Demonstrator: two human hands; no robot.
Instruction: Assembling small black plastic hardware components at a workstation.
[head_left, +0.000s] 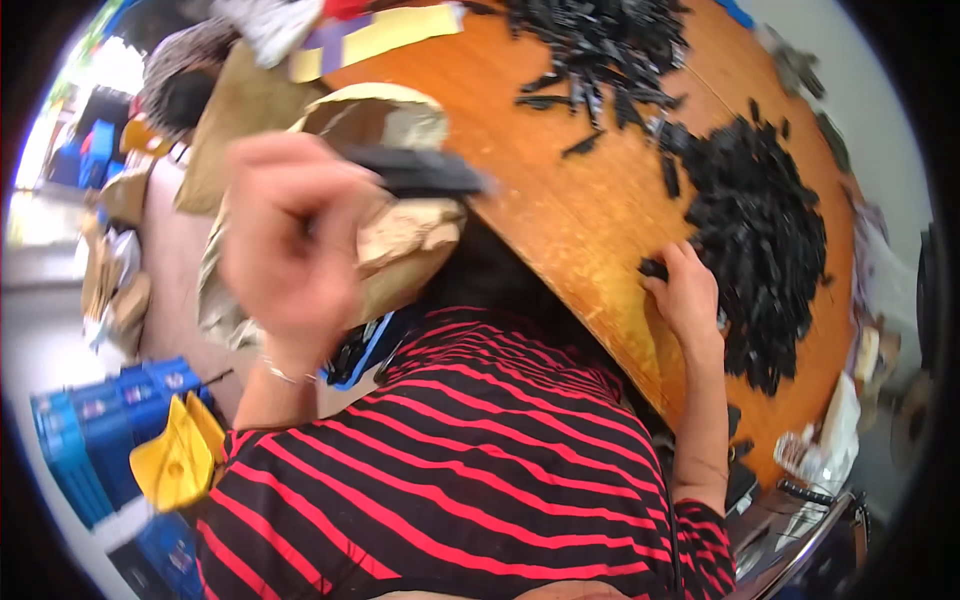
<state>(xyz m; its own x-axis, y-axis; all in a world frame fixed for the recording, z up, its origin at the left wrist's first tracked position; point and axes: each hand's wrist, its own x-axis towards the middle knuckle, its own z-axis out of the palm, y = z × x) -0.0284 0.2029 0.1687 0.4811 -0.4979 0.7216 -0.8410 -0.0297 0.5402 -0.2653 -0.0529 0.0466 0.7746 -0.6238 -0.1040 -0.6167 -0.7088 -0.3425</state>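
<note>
My left hand [295,235], blurred by motion, is raised over an open paper sack [425,112]. Its fingers are closed on a long, flat black piece [420,172] that points to the right. Over the wooden table [580,215], my right hand [690,295] pinches a small dark piece [653,269] between thumb and fingers. Just to the right of that hand lies a large pile of slim black pieces [765,240]. Another heap of similar black pieces [600,50] is spread at the far side of the table.
A tan sack [245,120] stands behind the paper one. Flat yellow strips [400,35] lie at the table's far left edge. On the floor at left are blue crates [90,430] and a yellow bin-like object [175,460]. A white plastic bag [842,425] sits at right.
</note>
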